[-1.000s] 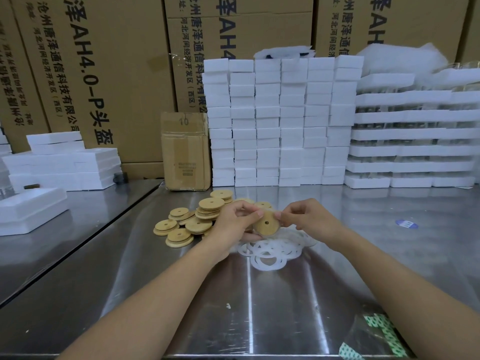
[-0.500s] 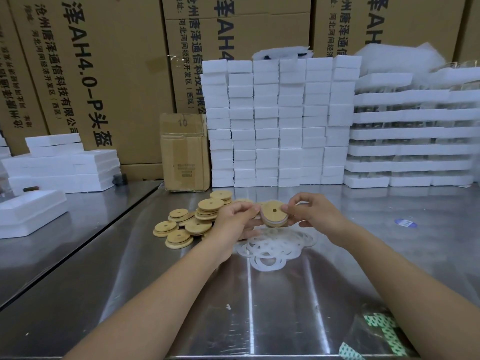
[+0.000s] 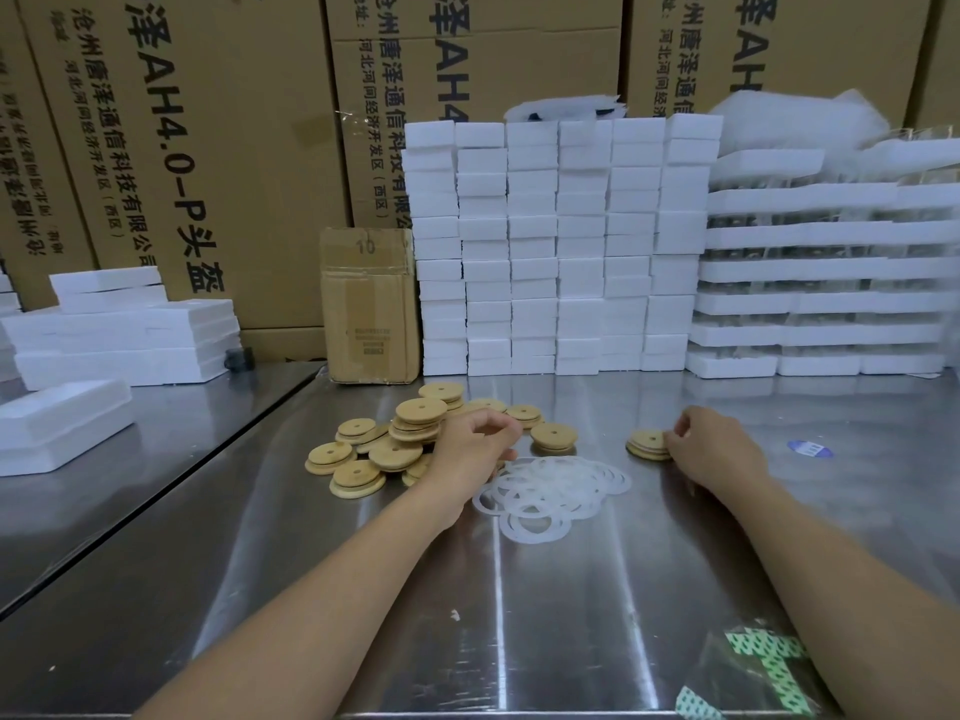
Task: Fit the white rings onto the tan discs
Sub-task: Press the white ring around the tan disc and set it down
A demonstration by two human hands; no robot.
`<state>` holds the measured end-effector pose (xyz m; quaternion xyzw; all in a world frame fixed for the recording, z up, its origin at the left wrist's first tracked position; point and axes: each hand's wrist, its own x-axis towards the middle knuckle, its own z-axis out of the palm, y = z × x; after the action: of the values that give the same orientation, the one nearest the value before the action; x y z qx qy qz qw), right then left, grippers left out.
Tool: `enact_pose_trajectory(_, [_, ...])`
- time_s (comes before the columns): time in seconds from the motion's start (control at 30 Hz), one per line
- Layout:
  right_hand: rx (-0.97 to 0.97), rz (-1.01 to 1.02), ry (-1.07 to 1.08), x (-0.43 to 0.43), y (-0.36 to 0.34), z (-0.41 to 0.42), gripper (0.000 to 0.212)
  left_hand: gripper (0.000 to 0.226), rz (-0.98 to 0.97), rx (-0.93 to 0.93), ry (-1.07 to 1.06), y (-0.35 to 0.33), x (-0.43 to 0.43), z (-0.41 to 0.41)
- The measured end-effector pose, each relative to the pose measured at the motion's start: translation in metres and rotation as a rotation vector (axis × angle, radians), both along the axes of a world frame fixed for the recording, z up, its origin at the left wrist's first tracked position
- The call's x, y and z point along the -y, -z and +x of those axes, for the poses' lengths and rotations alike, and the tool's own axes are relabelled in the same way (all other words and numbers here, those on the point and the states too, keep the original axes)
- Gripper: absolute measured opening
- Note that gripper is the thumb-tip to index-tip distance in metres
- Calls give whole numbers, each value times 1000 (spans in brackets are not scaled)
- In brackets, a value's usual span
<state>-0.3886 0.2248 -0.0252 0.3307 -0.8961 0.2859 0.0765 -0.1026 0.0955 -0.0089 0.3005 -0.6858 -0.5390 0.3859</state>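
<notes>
Few discs look finished: a small stack (image 3: 647, 445) lies just right of the white rings (image 3: 550, 491) on the tabletop (image 3: 519, 615), with the right hand (image 3: 714, 452) pinching its edge in curled fingers. Left of the rings the far larger heap of tan discs (image 3: 395, 439) probably still waits. The left hand (image 3: 475, 444) curls over it, and I cannot tell whether it grips one.
</notes>
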Motion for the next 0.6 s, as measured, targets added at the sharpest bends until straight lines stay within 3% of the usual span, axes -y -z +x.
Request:
enact_pose_trajectory(0.13, [-73,-14,-125,6,0,5,14,8,-52,13,2,0,-1,-2])
enact_pose_trajectory(0.23, [-64,254,-296,9,4,10,61,7,-100,28,-4,2,-1,-1])
enact_pose_trajectory(0.3, [-6,282,-345,11,4,15,70,7,-140,40,-17,2,0,-2])
enact_pose_trajectory(0.37, [3,259,-383,13,6,16,67,10,-238,69,-52,1,2,-1])
enact_pose_trajectory(0.5, [37,189,-413,10,8,12,53,6,-690,324,-280,-1,10,8])
enact_pose_trajectory(0.6, [43,144,-403,12,9,9,42,25,-843,462,-511,-4,22,17])
